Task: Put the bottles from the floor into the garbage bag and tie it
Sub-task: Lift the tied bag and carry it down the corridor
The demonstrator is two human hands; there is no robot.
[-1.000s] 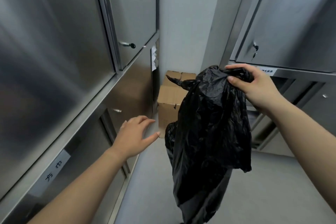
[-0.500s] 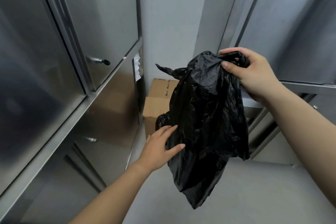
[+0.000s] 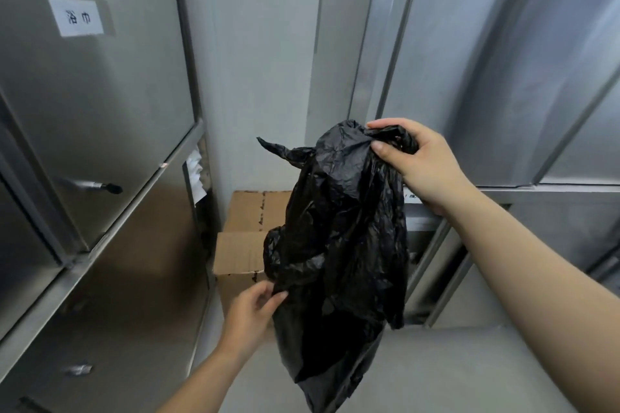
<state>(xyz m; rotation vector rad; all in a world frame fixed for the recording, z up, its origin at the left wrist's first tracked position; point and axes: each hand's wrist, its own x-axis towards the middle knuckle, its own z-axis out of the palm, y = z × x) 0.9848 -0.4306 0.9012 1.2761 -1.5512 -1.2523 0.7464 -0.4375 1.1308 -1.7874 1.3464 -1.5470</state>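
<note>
Left hand: one, nearest, low centre, bare forearm entering from the bottom edge. Grip nearly closed, fingers and thumb pinching a fold at the lower left edge of the bag.

Garbage bag: one, black thin plastic, crumpled, hanging limp in the air between the two hands, its bottom end just above the floor. A twisted loose tail of plastic sticks out to the left near the top. Whether it holds anything cannot be told. No writing on it.

Right hand: one, higher and further out, right of centre. Grip closed around the gathered top of the bag, thumb on the near side, fingers wrapped over the bunched plastic.

Floor: grey, plain, visible at lower right.

Cardboard box: one, brown, flaps closed, standing on the floor behind the bag against the far wall. Small dark print runs along the flap seam, too small to read.

Steel cabinets: brushed metal doors on both sides. On the left, an upper door carries one white paper label with two handwritten characters, appearing to read 浴巾, and one handle with a dark tip. A second white label shows partly behind the right wrist, unreadable. White papers sit tucked in the gap at the left cabinet's far end.
</note>
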